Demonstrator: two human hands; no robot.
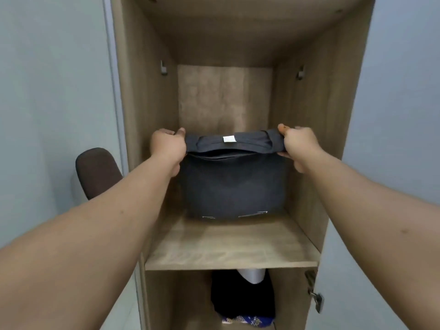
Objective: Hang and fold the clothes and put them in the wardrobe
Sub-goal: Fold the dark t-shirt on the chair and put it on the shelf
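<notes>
A folded dark grey shirt (232, 186) with a small white neck label lies in the wooden wardrobe (142, 103), its near edge resting on the shelf (228, 248). My left hand (167, 148) grips the shirt's far left corner. At the far right corner my right hand (298, 147) holds the collar end, thumb on top. The far edge of the shirt is lifted a little between both hands.
Below the shelf, dark clothes (240, 296) hang over a blue patterned cloth (247, 320). A brown chair back (97, 172) stands left of the wardrobe. A door hinge (314, 291) juts out at the lower right. Metal brackets sit on both inner side walls.
</notes>
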